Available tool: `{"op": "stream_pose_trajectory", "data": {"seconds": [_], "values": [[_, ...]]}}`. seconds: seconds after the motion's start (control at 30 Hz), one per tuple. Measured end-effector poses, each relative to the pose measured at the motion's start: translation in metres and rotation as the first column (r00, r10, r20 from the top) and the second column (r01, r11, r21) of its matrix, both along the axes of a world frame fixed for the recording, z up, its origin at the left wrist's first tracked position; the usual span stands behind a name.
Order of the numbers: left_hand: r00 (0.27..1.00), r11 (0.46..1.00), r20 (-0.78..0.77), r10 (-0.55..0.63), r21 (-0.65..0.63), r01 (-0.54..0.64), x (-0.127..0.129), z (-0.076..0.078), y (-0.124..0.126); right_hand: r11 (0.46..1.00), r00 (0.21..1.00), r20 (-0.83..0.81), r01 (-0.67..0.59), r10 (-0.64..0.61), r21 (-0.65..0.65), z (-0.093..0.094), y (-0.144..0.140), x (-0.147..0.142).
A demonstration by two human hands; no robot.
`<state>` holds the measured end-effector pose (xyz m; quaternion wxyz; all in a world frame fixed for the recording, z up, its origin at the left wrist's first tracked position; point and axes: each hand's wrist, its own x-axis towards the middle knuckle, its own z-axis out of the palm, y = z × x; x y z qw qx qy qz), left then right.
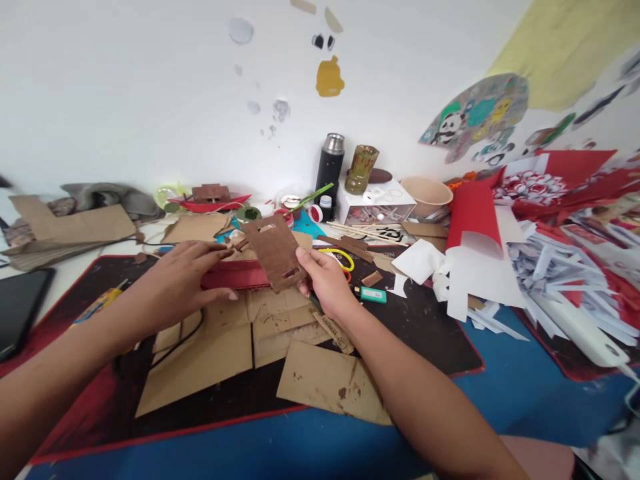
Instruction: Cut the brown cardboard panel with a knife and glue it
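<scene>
Your right hand (325,280) pinches the brown card (275,252) by its lower corner, held tilted at 12 o'clock over the cardboard sheets (235,347). Your left hand (183,287), fingers loosely spread, rests on the red strip (235,275) at 11 o'clock. A corner pinch may let the card twist or drop. Print on the scrap at 1 o'clock is too small to read.

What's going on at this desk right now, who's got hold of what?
A person is working with cardboard at a cluttered craft desk. The right hand pinches a brown cardboard panel with slots cut in it, holding it tilted up. The left hand rests on a long red piece just behind the panel. Flat cardboard sheets lie on the dark mat below both hands.
</scene>
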<state>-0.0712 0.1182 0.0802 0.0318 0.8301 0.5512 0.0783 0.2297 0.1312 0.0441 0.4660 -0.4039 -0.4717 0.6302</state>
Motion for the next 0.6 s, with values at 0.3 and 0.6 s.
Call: {"op": "stream_pose_trajectory", "data": {"seconds": [0.3, 0.6], "values": [[0.763, 0.972, 0.606, 0.226, -0.194, -0.134, 0.042, 0.047, -0.016, 0.988, 0.993, 0.107, -0.06, 0.045, 0.141, 0.002, -0.005, -0.001], [0.56, 0.955, 0.774, 0.296, -0.244, -0.167, 0.067, 0.045, -0.013, 0.983, 0.991, 0.078, -0.115, 0.105, 0.144, 0.01, -0.007, -0.002]]}}
